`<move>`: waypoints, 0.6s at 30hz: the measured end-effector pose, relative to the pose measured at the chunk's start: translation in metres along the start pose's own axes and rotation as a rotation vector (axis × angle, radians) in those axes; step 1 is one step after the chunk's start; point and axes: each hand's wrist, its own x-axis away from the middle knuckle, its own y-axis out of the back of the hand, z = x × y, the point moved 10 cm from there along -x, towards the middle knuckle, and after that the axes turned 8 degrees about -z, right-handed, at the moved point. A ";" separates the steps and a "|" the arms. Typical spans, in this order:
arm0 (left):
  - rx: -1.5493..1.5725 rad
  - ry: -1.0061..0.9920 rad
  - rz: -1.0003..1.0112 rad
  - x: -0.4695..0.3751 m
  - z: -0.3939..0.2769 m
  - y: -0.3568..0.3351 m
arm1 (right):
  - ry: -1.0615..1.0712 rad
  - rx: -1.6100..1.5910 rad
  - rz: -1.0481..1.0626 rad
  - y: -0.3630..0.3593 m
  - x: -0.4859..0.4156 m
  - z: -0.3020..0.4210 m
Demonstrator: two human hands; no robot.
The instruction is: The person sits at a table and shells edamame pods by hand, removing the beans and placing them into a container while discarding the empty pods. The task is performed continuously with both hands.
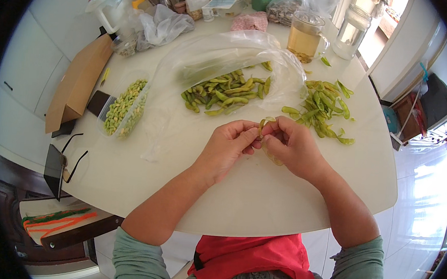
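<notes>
My left hand (pixel 236 140) and my right hand (pixel 290 146) meet over the near middle of the table, both pinching a split green soybean pod (pixel 263 126) between their fingertips. Beyond them, unshelled soybean pods (pixel 230 91) spill from the mouth of a clear plastic bag (pixel 214 55). A loose heap of pods (pixel 321 107), several of them split, lies just past my right hand. Shelled green beans (pixel 127 103) fill part of a clear plastic container (pixel 109 133) on the left. Whether a bean sits in my fingers is hidden.
At the back right stand a glass mug of amber liquid (pixel 305 36) and a glass jar (pixel 351 33). A cardboard box (pixel 80 79) and eyeglasses (pixel 75 160) lie along the left edge. Crumpled plastic bags (pixel 163 26) and a pink cloth (pixel 250 21) sit at the back.
</notes>
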 end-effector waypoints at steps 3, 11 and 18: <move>0.054 0.030 0.015 0.001 0.000 -0.002 | -0.003 -0.072 -0.056 0.011 -0.005 -0.005; -0.259 -0.844 -0.694 0.063 -0.165 0.122 | 0.313 0.058 -0.795 0.143 -0.004 0.022; -1.456 -0.898 -1.032 0.061 -0.170 0.233 | 0.320 0.458 -0.854 0.148 -0.008 0.024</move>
